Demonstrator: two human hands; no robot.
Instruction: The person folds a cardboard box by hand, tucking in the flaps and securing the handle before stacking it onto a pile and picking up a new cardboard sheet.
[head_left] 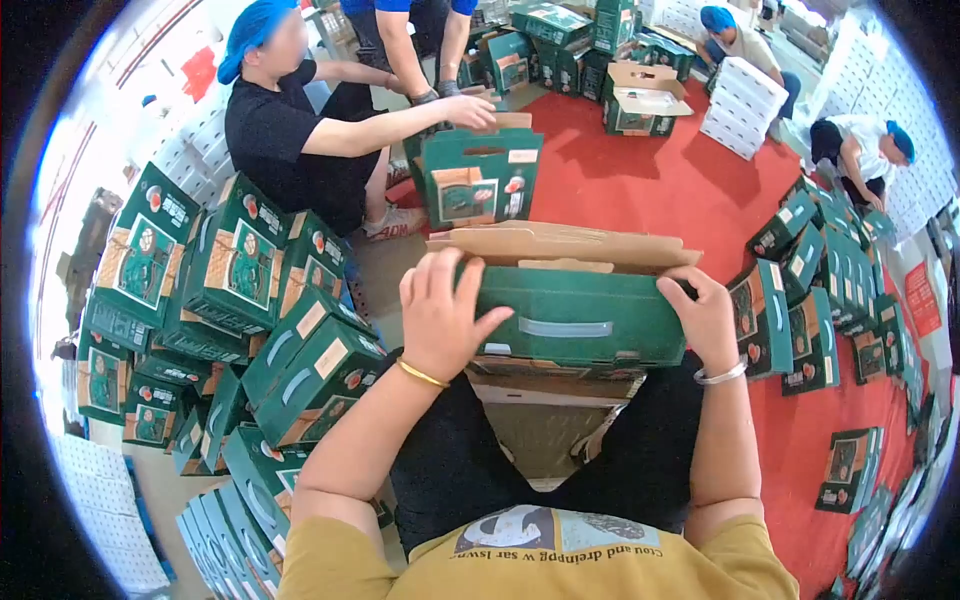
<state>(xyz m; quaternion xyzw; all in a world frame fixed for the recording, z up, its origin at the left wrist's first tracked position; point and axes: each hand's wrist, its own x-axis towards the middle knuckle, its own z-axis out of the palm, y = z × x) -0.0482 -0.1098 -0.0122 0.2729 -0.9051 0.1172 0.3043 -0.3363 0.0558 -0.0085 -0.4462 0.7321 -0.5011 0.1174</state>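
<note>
Red floor, cartons crowding both sides, left fingers and right fingers grasping green box

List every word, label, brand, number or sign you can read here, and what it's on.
"and": upside down on the mustard-yellow T-shirt; its other words are too garbled to quote.
"ADM", apparently, in red: on the white shoe of the seated person in black.
Too small or blurred: print on the nearest green cardboard box, the piled green cartons and the red sign.
</note>
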